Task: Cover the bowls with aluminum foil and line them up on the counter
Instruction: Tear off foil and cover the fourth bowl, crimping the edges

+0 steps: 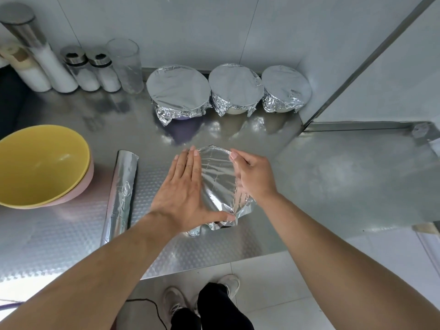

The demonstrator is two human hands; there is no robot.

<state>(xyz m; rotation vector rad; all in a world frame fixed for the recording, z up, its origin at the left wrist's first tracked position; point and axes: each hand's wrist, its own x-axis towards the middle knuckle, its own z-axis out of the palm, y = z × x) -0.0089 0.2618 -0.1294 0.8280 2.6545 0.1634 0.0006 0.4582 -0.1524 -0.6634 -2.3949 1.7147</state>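
Note:
A bowl draped in aluminum foil [220, 177] sits on the steel counter in front of me. My left hand [184, 189] lies flat with straight fingers on the foil's left side, thumb at the crumpled near edge. My right hand [252, 172] presses the foil's right side, fingers bent over the rim. Three foil-covered bowls stand in a row at the back: a large one [178, 91], a middle one [235, 86] and a right one [285, 88]. The foil roll [121, 194] lies to the left.
A yellow bowl [40, 163] nested in a pink bowl [84, 186] sits at the left. Jars, shakers and a glass [126, 65] line the back left wall. A raised steel ledge [357, 148] borders the right. The counter's front edge [214, 263] is near my feet.

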